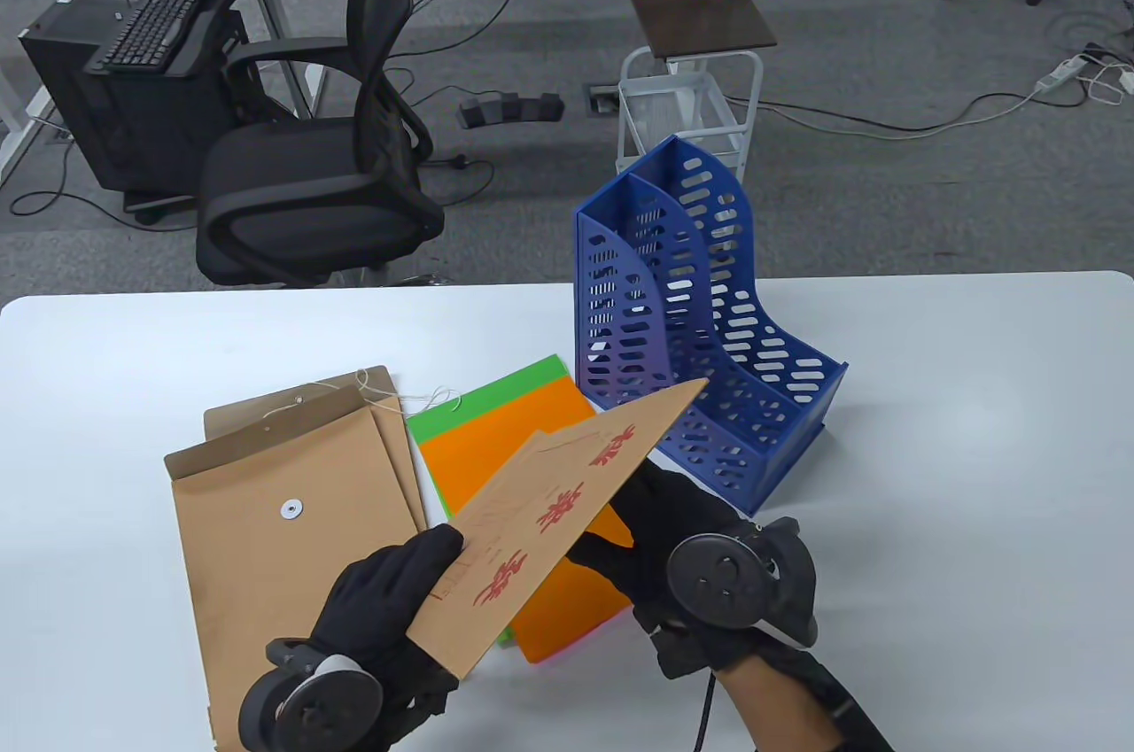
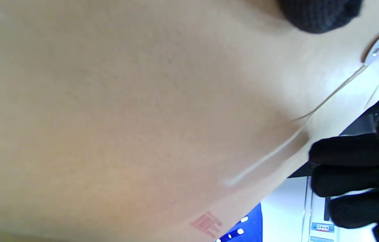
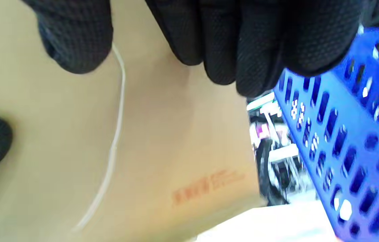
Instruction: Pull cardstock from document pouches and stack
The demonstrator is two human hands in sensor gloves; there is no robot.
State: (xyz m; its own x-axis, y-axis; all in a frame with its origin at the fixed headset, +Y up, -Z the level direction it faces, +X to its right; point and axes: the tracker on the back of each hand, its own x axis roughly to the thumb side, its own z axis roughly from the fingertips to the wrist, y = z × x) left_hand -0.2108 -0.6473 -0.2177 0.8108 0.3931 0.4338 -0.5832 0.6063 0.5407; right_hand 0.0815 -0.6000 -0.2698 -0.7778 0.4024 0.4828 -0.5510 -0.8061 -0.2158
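We hold the kraft document pouch (image 1: 567,513) above the tabletop (image 1: 930,451), its long axis running from our left hand (image 1: 390,601), gripping the near corner, up-right toward the blue file rack (image 1: 709,362). Our right hand (image 1: 656,522) pinches the string (image 3: 117,134) underneath, nearer the stacked cardstock (image 1: 496,442).

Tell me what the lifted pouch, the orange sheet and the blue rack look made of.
Tan document pouch with red print, held by both hands: looks like matte kraft paper; fibrous, no shine, white tie string. Flat orange sheet: likely matte cardstock; lies flat, crisp edges. Blue slotted file rack: moulded plastic, apparently; slight sheen, uniform slots.
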